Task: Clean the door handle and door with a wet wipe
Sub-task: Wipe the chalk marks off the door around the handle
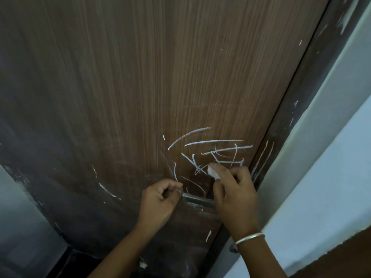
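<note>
A brown wood-grain door (140, 87) fills the view, with white chalk scribbles (212, 149) above the handle. The metal lever handle (197, 199) runs across between my two hands. My left hand (160, 201) is curled around the handle's left end. My right hand (234, 195) pinches a small white wet wipe (212, 172) and presses it against the door at the lower edge of the scribbles. A silver bangle (250, 237) sits on my right wrist.
The dark door frame (289, 121) runs diagonally along the door's right edge, streaked with white marks. A pale wall (331, 157) lies to the right of it. Another pale wall (18, 227) shows at the lower left.
</note>
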The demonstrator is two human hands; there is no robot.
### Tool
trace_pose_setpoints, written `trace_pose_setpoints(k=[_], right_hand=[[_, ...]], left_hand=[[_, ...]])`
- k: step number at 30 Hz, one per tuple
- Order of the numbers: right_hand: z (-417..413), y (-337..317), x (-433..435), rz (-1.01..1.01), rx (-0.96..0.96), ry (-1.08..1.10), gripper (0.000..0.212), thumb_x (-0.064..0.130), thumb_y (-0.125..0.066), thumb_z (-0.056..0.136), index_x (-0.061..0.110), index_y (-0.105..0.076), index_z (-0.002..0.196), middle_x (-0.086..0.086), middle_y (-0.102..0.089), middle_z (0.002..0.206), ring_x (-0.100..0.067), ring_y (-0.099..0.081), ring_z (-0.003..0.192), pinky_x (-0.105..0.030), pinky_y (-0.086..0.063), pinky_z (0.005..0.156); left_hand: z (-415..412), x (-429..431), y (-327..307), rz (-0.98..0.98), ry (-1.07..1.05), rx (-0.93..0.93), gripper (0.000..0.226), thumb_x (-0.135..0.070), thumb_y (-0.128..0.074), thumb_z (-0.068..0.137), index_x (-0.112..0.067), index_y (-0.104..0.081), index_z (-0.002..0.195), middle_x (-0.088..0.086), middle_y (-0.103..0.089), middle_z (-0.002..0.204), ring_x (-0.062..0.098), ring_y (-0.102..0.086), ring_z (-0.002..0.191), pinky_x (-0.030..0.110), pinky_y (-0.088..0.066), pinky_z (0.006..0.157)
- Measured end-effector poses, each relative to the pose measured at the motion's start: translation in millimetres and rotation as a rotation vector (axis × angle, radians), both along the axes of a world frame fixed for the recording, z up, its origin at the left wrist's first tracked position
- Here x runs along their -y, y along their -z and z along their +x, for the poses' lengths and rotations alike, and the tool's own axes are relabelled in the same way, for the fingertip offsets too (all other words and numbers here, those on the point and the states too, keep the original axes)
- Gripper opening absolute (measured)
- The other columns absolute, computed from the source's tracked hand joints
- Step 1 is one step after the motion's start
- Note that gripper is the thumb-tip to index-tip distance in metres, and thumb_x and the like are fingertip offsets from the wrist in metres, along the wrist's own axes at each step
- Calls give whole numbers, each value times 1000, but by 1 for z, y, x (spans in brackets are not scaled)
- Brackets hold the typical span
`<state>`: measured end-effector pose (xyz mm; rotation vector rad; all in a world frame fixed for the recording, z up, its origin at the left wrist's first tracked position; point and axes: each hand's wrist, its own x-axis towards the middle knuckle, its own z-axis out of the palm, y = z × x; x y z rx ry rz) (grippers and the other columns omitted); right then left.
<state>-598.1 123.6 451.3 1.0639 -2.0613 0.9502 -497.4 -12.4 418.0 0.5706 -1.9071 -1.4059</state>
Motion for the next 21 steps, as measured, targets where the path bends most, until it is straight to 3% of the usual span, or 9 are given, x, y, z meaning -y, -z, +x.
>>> trace_pose_setpoints(k=[2, 4, 6, 8, 10, 15, 19, 21], right_hand=[[0, -7, 9, -139, 136, -69, 28, 27, -51, 87, 6, -67, 97, 15, -54, 80, 5, -51, 71, -10, -45, 57], [0, -18, 19, -171, 121, -93, 27, 25, -54, 88, 2, -66, 97, 13, -61, 86, 8, -57, 78, -12, -49, 67], [1, -30, 29, -94, -59, -88, 25, 19, -54, 89, 2, -69, 102, -5, -64, 98, -5, -60, 90, -23, -53, 75], [3, -35, 42, -48, -246, -101, 26, 19, -57, 87, 2, -69, 104, -19, -62, 104, -23, -59, 95, -30, -53, 80], [2, -36, 53, -31, -344, -119, 24, 17, -57, 89, 2, -69, 103, -18, -63, 103, -23, -59, 95, -32, -53, 80], [-6, -42, 72, -128, -394, -220, 24, 13, -47, 96, 4, -67, 106, -14, -66, 108, -21, -60, 105, -32, -49, 92], [-6, -47, 92, -105, -493, -175, 27, 7, -54, 94, 0, -58, 119, -16, -61, 121, -26, -51, 118, -30, -33, 110], [-6, -51, 101, -75, -478, -128, 32, 10, -48, 96, 0, -50, 127, -14, -53, 131, -27, -44, 126, -28, -27, 112]], left_hand=[[-2, 5, -13, -119, -14, -72, 32, 3, -67, 76, -28, -69, 83, -2, -68, 81, 8, -64, 73, 24, -53, 68], [-5, 12, -27, -263, -31, -132, 26, -4, -68, 76, -24, -67, 93, -5, -64, 91, 11, -63, 82, 28, -53, 72], [-6, 19, -42, -395, -57, -142, 27, -20, -64, 76, -27, -62, 102, -14, -58, 104, 11, -59, 97, 27, -50, 80], [-7, 25, -55, -532, -110, -116, 38, -31, -57, 75, -32, -54, 112, -24, -50, 117, 7, -49, 111, 16, -41, 88], [-8, 29, -63, -639, -145, -88, 52, -29, -59, 76, -29, -44, 126, -18, -41, 131, 6, -39, 122, 14, -30, 96], [-11, 38, -68, -803, -181, 33, 81, -15, -65, 80, -17, -17, 144, 2, -13, 154, 22, -13, 143, 39, -17, 113], [-15, 41, -73, -860, -199, 82, 75, -17, -55, 85, -14, -9, 144, 6, -2, 155, 22, 4, 144, 44, -11, 114], [-18, 44, -76, -882, -196, 111, 75, -22, -51, 86, -13, -6, 145, 7, 0, 155, 22, 7, 144, 45, -8, 114]])
